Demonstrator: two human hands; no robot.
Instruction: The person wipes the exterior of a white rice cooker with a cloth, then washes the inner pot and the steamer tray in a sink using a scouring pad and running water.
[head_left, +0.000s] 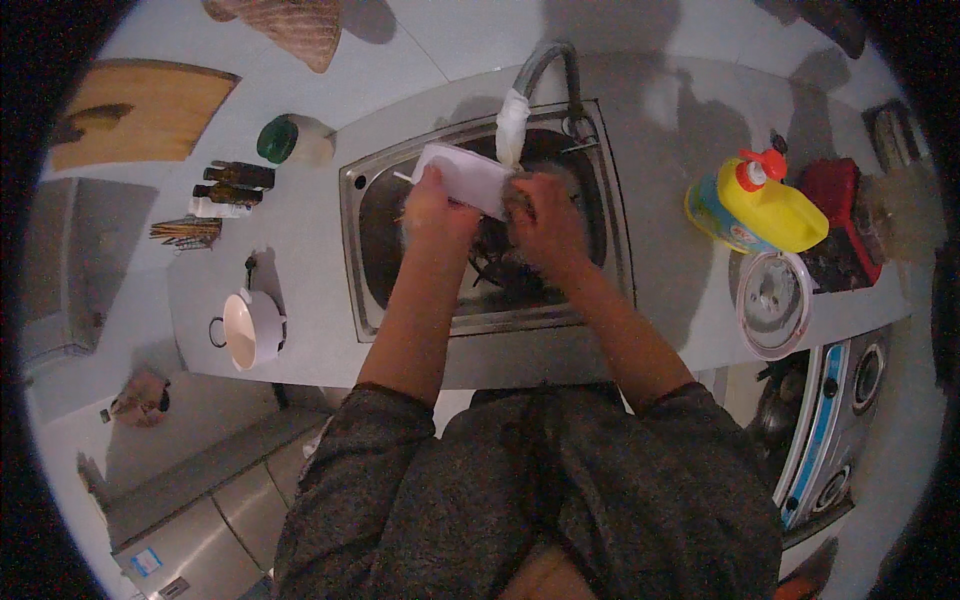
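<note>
Over the steel sink (349, 255), my left hand (435, 202) grips a white rectangular object (469, 176), perhaps a container or lid; its exact kind cannot be told. My right hand (544, 217) is at that object's right end, its fingers curled around something dark and blurred, possibly a scrubber. The curved faucet (555, 56) stands behind, and a white cloth or sleeve (512, 124) wrapped on its spout hangs just above my right hand. Dark items (491, 266), not clear in kind, lie in the basin below my hands.
Left on the counter are a white pot (251, 330), dark bottles (238, 176) and a green-lidded jar (277, 140). On the right stand a yellow detergent jug (772, 206), a round clear-centred lid or bowl (774, 300) and a red container (829, 191). A gas stove (840, 427) is at lower right.
</note>
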